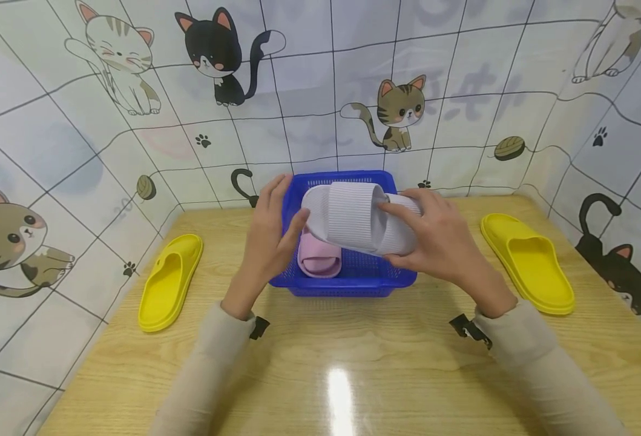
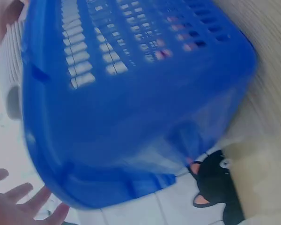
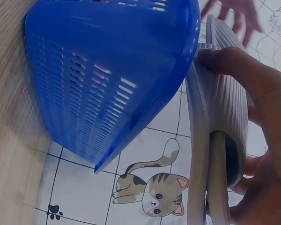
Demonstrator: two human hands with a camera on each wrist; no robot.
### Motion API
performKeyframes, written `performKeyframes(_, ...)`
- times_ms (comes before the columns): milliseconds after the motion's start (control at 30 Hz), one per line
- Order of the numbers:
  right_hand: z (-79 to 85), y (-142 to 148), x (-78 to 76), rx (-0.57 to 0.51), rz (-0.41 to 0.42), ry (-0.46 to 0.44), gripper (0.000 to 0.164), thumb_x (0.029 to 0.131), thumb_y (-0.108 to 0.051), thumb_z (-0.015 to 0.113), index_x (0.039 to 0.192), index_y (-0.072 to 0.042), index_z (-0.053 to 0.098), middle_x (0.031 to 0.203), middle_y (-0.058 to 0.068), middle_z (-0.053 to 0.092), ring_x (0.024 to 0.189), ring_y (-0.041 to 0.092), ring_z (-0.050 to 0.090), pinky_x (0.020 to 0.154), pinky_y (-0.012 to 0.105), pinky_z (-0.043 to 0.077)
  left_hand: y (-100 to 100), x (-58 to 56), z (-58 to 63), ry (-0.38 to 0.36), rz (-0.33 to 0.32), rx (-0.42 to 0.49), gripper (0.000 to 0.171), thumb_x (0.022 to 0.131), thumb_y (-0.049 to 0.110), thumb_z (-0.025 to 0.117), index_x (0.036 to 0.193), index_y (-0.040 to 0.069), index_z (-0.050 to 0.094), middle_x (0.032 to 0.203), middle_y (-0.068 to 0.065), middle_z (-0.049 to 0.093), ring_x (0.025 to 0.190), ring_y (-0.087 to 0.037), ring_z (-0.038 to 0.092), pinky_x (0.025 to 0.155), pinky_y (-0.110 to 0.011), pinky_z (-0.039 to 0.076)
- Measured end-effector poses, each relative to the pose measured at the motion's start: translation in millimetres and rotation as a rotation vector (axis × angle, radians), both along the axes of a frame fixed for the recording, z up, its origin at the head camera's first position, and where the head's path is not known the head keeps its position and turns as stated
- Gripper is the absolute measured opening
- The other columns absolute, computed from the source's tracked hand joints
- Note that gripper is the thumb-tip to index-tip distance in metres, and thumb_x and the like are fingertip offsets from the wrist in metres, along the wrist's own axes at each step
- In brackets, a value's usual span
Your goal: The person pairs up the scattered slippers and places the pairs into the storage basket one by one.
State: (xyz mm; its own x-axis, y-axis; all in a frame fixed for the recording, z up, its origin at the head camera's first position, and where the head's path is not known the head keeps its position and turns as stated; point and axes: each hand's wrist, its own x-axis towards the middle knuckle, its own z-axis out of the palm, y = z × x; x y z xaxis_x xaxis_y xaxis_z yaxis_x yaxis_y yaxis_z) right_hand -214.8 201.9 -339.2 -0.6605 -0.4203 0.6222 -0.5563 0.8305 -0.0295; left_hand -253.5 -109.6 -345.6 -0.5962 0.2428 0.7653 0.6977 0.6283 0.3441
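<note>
My right fingers (image 1: 402,214) pinch a pair of pale slippers (image 1: 351,213) over the blue basket (image 1: 347,283), where pink footwear (image 1: 320,257) lies. My left fingers (image 1: 269,195) are spread beside the basket's rim, near the slippers.

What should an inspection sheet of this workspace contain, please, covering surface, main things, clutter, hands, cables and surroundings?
Surface: wood-grain tabletop, showing a bright reflection.
Main things: light-grey slippers, nested together, held above blue perforated basket; pink slipper inside it.
Clutter: left yellow slipper and right yellow slipper, on either side of the basket.
Hands: right hand grips the light-grey slippers; left hand is open beside the basket.
Cables: nothing seen.
Surroundings: cat-print wall covering with grid lines.
</note>
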Motion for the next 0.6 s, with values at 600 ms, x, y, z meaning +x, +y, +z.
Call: performKeyframes(600,8.4,5,2.8,-0.102,-0.069,-0.032,0.085,0.06,-0.05,0.095,0.133,-0.021,0.064,0.135,0.022,0.057,0.115,0.042,0.057,0.084,0.06,0.054,-30,-39.7,-38.3,-0.525,0.138,-0.122,0.052,0.096,0.03,0.063,0.142,0.005,0.058,0.15,-0.025,0.047,0.136,-0.043,0.051,0.11,-0.061,0.044)
